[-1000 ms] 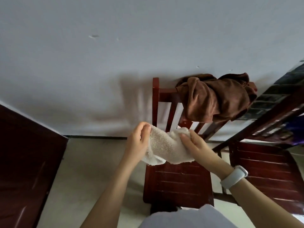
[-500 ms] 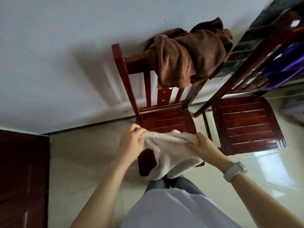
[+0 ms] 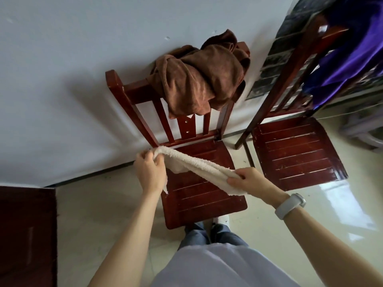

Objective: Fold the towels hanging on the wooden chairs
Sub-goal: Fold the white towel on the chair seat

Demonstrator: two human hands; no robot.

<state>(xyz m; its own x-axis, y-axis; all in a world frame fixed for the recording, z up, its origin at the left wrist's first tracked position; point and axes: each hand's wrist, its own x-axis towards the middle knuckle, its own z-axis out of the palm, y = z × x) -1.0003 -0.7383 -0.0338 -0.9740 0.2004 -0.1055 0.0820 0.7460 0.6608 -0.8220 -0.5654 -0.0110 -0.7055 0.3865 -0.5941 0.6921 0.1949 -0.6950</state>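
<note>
White towel (image 3: 199, 164) stretched above the chair seat (image 3: 207, 195) | left hand (image 3: 149, 172) pinches one end, right hand (image 3: 246, 181) grips the other | risk: slack fold slips from a pinch, drops | brown towel (image 3: 199, 79) bunched on chair back, could slide off

A red-brown wooden chair (image 3: 205, 189) stands in front of me on the shiny pale floor (image 3: 99, 208), with its back to the white wall. A brown towel (image 3: 199, 79) hangs in a bunch over the top of its back. A second wooden chair (image 3: 294, 150) stands just beside it on my right, on the same floor. A purple cloth (image 3: 348, 56) hangs over that chair's back. My feet are on the floor too, right by the first chair's front edge.
</note>
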